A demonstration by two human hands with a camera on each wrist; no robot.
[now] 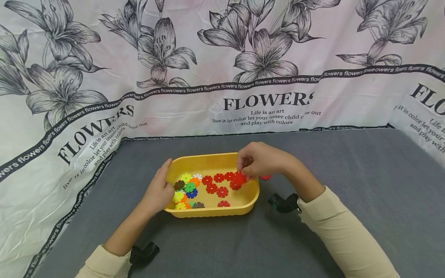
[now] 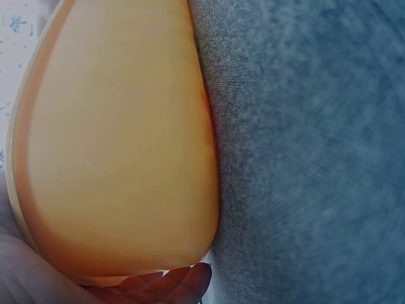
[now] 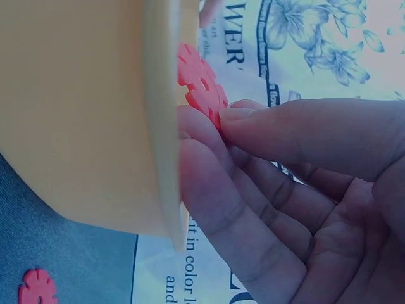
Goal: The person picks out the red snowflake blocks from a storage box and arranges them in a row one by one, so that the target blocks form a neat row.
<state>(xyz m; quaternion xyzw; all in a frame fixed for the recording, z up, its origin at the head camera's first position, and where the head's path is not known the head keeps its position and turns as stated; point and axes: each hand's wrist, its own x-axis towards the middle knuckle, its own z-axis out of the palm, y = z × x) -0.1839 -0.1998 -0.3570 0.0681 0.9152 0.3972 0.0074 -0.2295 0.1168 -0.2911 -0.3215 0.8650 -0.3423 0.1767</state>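
Observation:
A yellow plastic tray stands on the grey cloth. My left hand grips its left end, thumb over the rim; the left wrist view shows fingers curled round the tray's wall. Over the tray's right side, my right hand pinches a red notched plastic disc between thumb and fingers. A second red disc overlaps it in the right wrist view. Several red discs lie loose in the tray's middle and right. Mixed discs, including a green disc and a blue disc, are heaped at its left.
One red disc lies on the cloth just outside the tray's right end. Black wrist straps stick out near both cuffs. A white curtain printed with flowers hangs behind the grey tabletop.

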